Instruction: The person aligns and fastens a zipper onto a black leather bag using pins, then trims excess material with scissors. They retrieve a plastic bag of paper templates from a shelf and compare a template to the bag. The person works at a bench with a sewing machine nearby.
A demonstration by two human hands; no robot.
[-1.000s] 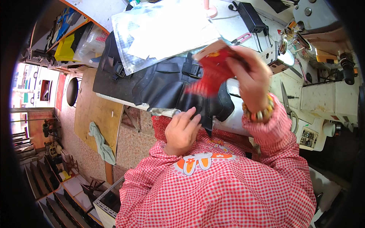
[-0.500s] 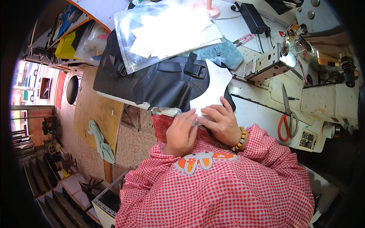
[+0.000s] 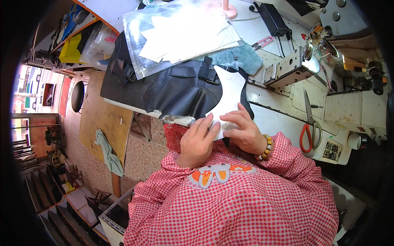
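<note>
A white card template (image 3: 230, 88) with curved sides lies over a black leather bag piece (image 3: 176, 92) with straps and buckles at the table's front edge. Both my hands rest on its near end. My left hand (image 3: 198, 141) lays its outstretched fingers along the left border, thumb set apart. On the right border, my right hand (image 3: 247, 132), wearing a beaded bracelet (image 3: 266, 147), has its fingers spread over the card. Neither hand is closed around anything I can see. Some dark material shows under the card's right side.
A clear folder with white papers (image 3: 180, 35) covers the far part of the leather. To the right stand a sewing machine (image 3: 293, 67), red-handled scissors (image 3: 310, 127) and a small tray of metal parts (image 3: 333, 149). Pink snips (image 3: 262, 42) lie farther back, near a black power adapter (image 3: 273, 19).
The card has turned slightly, its far end shifting left and its near end now reaching lower between my hands. My fingers have opened from a closer pinch and moved apart.
</note>
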